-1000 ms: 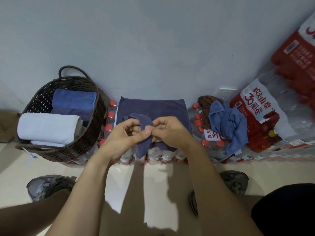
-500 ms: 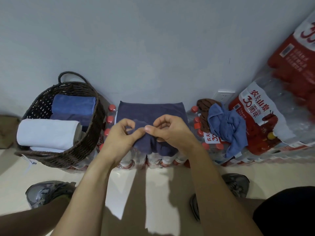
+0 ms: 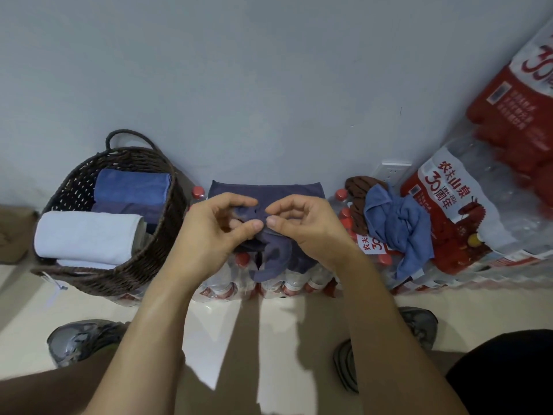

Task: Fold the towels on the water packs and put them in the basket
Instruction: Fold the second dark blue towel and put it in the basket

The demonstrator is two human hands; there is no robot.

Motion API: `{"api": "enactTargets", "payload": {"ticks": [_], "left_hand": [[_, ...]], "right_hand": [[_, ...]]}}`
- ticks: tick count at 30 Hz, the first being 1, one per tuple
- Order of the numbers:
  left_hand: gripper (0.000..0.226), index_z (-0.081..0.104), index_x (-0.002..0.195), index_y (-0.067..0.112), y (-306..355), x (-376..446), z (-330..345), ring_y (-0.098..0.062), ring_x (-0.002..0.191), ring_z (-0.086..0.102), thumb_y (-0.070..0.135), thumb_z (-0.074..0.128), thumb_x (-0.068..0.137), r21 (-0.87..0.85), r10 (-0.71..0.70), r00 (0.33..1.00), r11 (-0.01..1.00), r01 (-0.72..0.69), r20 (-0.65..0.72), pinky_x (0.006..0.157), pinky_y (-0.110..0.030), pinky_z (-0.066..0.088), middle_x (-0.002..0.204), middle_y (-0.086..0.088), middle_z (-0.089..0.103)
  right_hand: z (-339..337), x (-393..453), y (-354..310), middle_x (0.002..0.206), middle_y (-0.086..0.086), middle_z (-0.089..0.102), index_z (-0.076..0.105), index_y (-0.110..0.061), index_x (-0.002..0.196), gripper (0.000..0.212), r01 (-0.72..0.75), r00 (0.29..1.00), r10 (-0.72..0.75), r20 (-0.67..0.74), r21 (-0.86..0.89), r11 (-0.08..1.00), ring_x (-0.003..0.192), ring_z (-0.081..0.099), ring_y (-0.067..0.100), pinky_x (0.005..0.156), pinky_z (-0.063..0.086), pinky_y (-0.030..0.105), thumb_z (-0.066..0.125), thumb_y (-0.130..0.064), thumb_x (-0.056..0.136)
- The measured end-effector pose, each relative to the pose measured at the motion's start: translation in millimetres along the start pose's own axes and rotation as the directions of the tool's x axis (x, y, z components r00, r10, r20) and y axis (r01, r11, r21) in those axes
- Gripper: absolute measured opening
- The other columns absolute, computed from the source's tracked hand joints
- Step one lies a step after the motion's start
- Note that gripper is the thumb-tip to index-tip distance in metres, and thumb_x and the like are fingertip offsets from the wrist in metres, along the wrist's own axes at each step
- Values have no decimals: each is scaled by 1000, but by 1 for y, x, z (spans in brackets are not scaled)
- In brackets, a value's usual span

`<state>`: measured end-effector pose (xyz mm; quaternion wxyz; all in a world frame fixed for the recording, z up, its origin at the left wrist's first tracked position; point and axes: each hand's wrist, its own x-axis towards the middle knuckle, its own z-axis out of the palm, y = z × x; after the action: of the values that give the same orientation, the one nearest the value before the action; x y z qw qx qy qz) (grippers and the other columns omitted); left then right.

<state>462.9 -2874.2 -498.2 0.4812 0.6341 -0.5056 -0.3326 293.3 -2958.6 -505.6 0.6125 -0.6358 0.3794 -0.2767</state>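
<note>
A dark blue towel (image 3: 266,191) lies on the water packs (image 3: 269,287) against the wall. Its near edge is bunched up and lifted. My left hand (image 3: 214,235) and my right hand (image 3: 305,227) meet over its middle, each pinching that edge between thumb and fingers. A loose flap hangs down over the bottle caps. To the right, a crumpled light blue towel (image 3: 398,226) lies over a brown towel (image 3: 359,190). The dark wicker basket (image 3: 119,274) on the left holds a rolled white towel (image 3: 86,236) and folded blue towels (image 3: 131,187).
Taller stacked water packs (image 3: 466,205) with red labels rise at the right. A wall socket (image 3: 392,172) sits behind the towels. My two shoes (image 3: 80,339) stand on the pale floor in front of the packs. A brown object lies at the far left edge.
Both hands have moved away from me toward the wall with the pinched towel edge, carrying it over the flat part of the towel. The hanging flap has grown shorter.
</note>
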Motion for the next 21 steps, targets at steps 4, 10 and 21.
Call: {"api": "enactTargets", "payload": {"ticks": [4, 10, 21], "left_hand": [[18, 72, 80, 25, -9, 2, -9, -12, 58, 55, 42, 76, 76, 241, 14, 992, 970, 16, -124, 55, -30, 49, 66, 0, 62], [34, 66, 78, 17, -7, 3, -9, -3, 75, 57, 50, 60, 86, 116, 74, 990, 991, -60, -122, 69, -22, 46, 82, 12, 62], [47, 40, 67, 8, -6, 5, -19, -2, 50, 29, 41, 54, 97, 22, -56, 981, 998, 61, -187, 45, -14, 27, 55, 11, 32]], "right_hand": [[-1, -2, -9, 87, 19, 73, 67, -4, 98, 12, -23, 999, 23, 37, -2, 1000, 80, 69, 22, 79, 56, 38, 70, -13, 90], [0, -4, -19, 82, 11, 71, 68, -13, 101, 32, -132, 968, 128, 218, 2, 991, 76, 67, 22, 74, 55, 38, 81, -31, 78], [-31, -13, -5, 69, -12, 68, 69, -30, 72, 33, -309, 852, 501, 150, -628, 714, 67, 64, 10, 51, 49, 21, 57, -2, 83]]}}
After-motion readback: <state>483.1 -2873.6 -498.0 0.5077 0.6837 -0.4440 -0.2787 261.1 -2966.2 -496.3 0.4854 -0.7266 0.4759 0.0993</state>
